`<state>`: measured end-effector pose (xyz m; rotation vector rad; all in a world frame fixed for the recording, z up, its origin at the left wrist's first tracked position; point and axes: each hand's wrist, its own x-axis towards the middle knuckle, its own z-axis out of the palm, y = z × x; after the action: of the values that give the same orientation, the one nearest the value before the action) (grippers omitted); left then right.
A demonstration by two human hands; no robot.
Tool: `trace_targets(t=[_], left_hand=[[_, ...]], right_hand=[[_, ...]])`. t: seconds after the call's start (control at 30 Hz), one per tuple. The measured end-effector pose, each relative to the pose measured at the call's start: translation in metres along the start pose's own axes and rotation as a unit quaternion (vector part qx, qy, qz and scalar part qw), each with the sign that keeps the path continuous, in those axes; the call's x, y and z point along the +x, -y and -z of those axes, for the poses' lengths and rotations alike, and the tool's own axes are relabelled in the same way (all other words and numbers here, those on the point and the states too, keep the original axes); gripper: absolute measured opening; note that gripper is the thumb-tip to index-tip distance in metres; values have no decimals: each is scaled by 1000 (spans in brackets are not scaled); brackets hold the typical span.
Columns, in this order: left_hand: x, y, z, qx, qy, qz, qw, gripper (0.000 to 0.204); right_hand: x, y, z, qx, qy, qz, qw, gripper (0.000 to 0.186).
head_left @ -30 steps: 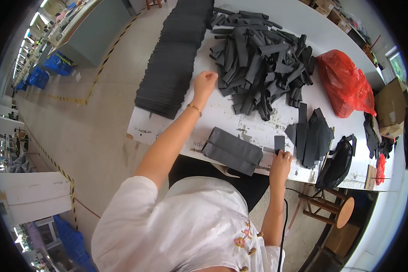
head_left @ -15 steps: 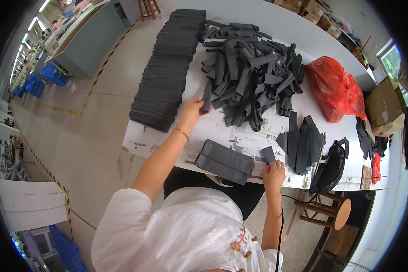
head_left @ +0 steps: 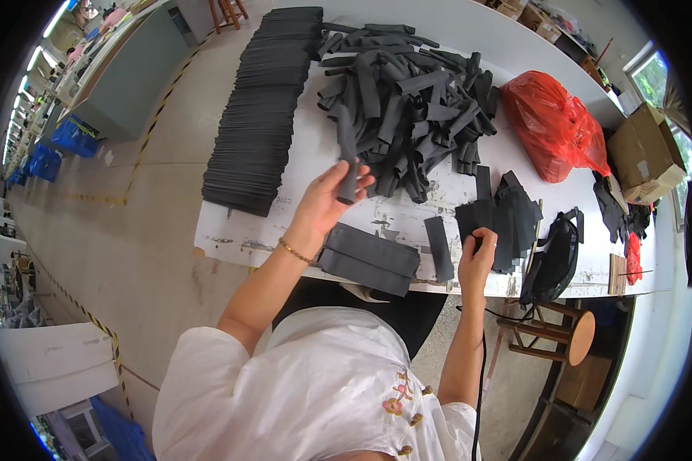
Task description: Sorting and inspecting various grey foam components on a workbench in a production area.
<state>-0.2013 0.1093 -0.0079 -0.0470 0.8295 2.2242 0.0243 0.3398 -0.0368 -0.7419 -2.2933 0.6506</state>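
our left hand grips a black strip above the table's near edge, beside the pile. right hand pinches a stack near that edge.

— How many bags?
— One red bag, one black bag.
— Boxes, stools?
— One box, one stool.
— Black strips?
— One heap, too many to count.

One fisheye view from the person's head, looking steeply down over their white-shirted shoulders at a long white worktable, edges curving outward.
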Motion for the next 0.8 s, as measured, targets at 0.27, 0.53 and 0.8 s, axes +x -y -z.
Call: trace_targets(t=[0.27,0.53,0.8], left_hand=[[6,15,0,13,10,48,999,21],[0,13,-8,2,42,74,996,32],[-8,17,-12,22,40,80,996,29]], right_hand=[[-12,71,0,88,75,90,989,34],[-28,119,0,114,82,81,987,41],[-21,129,-4,81,47,122,988,31]])
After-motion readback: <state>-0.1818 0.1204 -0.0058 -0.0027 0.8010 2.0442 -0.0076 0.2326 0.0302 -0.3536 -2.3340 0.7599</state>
